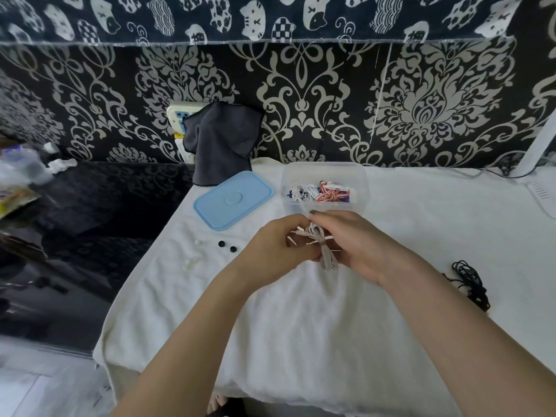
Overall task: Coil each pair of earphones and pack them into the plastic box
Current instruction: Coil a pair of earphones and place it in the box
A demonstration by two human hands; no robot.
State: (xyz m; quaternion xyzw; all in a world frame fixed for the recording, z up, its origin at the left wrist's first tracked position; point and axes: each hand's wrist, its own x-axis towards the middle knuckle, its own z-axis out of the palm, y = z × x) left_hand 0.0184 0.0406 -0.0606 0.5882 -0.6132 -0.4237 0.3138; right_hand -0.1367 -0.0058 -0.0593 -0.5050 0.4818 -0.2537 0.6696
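**Both hands finishing a white coil, box waiting just beyond**

Hands meet at the middle of the white towel, the left hand and the right hand both closed on one bundle of white earphones. Its cable is already gathered into a tight hank, cinched at the waist, with loose ends sticking out toward the left fingers. By my reading the coiling step is nearly done and the securing of the tail is in hand.

Just beyond the right hand stands the open plastic box, already holding several coiled pairs, white and red-striped among them. Beyond the left hand lies the blue lid. Well off to the right of the right forearm waits a loose black pair, uncoiled. Small black ear tips lie just left of the left hand.

Next the bundle wants tucking tight, then a short forward reach into the box.
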